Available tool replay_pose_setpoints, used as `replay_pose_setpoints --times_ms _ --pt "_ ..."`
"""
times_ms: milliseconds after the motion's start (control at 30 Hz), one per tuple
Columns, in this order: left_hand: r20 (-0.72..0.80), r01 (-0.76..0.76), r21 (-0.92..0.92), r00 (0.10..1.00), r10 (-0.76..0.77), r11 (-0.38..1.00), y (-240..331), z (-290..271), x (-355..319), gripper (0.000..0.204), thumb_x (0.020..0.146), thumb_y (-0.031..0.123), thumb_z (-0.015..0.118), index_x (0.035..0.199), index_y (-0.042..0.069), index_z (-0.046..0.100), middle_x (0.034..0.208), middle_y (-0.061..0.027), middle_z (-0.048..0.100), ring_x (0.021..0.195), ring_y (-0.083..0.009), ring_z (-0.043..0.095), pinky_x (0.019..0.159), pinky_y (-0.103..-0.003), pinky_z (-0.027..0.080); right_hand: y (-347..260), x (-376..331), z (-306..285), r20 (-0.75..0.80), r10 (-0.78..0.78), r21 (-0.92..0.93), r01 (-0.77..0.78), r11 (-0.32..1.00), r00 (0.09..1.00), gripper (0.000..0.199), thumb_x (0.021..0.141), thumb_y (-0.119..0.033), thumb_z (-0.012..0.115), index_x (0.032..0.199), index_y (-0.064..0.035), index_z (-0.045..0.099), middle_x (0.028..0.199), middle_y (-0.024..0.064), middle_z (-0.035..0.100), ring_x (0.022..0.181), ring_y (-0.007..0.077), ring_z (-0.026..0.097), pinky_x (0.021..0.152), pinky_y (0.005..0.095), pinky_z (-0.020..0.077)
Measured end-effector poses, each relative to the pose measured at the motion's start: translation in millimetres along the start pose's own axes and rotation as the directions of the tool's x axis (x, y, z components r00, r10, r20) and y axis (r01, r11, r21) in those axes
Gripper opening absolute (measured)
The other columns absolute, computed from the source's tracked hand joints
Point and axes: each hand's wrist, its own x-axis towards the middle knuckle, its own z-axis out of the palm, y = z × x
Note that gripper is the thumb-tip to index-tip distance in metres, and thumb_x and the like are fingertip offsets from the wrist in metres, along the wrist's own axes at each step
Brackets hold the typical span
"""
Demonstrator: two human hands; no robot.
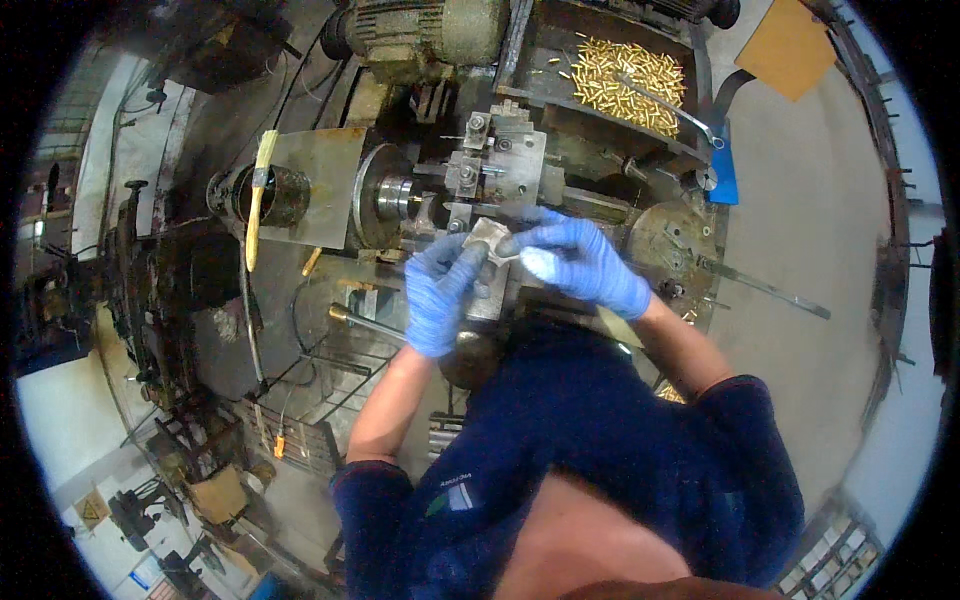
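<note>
Both my hands wear blue gloves with grey fingertips and meet in front of a small metal lathe. A crumpled whitish scrap (487,236), paper or cloth, is pinched between the fingers of my left hand (438,295). My right hand (578,258) has its thumb and fingers closed at the scrap's right edge; whether something small lies inside the scrap is hidden. Just beyond the hands stand the tool holders (465,170) on the cross slide (520,165). The round spindle chuck (395,197) is to their left, with a small brass-coloured piece at its centre.
Numerous small brass parts (625,80) lie in a metal tray at the back right, a wrench (672,108) across them. A wooden-handled brush (258,205) rests on the left guard. A motor (428,35) stands behind. A lever (770,288) juts out right; another handle (365,320) is near my left wrist.
</note>
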Motion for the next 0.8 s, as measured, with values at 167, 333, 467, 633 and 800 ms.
replay_pose_setpoints --times_ms 167,333,467,633,800 --pt "-0.012 -0.004 -0.071 1.0 0.003 0.997 -21.9 0.8 0.5 0.016 0.086 0.015 0.06 0.091 0.001 0.064 0.069 -0.0017 0.062 0.059 -0.0058 0.054 0.051 -0.02 0.041 -7.0 -8.2 18.2 -0.04 0.173 0.057 -0.171 0.984 0.984 0.032 0.083 -0.026 0.064 0.104 -0.0022 0.064 0.11 0.0113 0.058 0.103 0.0192 0.054 0.089 0.0298 0.0417" --pt "0.185 0.173 -0.061 0.97 -0.159 0.983 -29.3 -8.7 0.8 0.018 0.086 0.014 0.06 0.094 -0.002 0.063 0.072 -0.0031 0.063 0.061 -0.0062 0.055 0.052 -0.021 0.043 -12.9 -17.6 11.5 -0.076 0.276 0.157 -0.262 0.952 0.958 0.03 0.087 -0.024 0.059 0.105 -0.0011 0.064 0.113 0.0106 0.059 0.104 0.018 0.053 0.089 0.03 0.0419" --pt "0.104 0.084 0.134 0.99 -0.098 0.987 -35.5 -39.1 9.9 0.02 0.087 0.015 0.06 0.097 -0.002 0.063 0.076 -0.004 0.064 0.065 -0.0084 0.057 0.056 -0.022 0.046 -6.6 -26.5 -8.4 -0.137 0.302 0.088 -0.292 0.952 0.944 0.036 0.089 -0.031 0.055 0.102 0.0011 0.065 0.111 0.0115 0.06 0.103 0.0181 0.054 0.09 0.0302 0.0407" --pt "-0.009 -0.097 0.479 0.993 0.115 0.872 -38.4 -75.2 37.9 0.022 0.084 0.014 0.063 0.1 -0.001 0.063 0.081 -0.0065 0.066 0.065 -0.0101 0.059 0.063 -0.025 0.049 0.2 -31.1 -38.5 -0.295 0.381 0.095 -0.37 0.924 0.877 0.033 0.09 -0.03 0.055 0.096 0.0001 0.068 0.09 0.007 0.067 0.088 0.0117 0.057 0.083 0.0266 0.0429" --pt "0.166 -0.329 0.799 0.925 0.341 0.504 -20.0 -75.9 53.7 0.022 0.08 0.015 0.064 0.098 0.002 0.065 0.082 -0.0121 0.067 0.065 -0.013 0.063 0.061 -0.025 0.049 6.7 -21.3 -61.3 -0.298 0.396 0.074 -0.393 0.917 0.869 0.037 0.09 -0.034 0.051 0.097 -0.0011 0.067 0.085 -0.001 0.062 0.072 0.0066 0.046 0.067 0.023 0.0386"
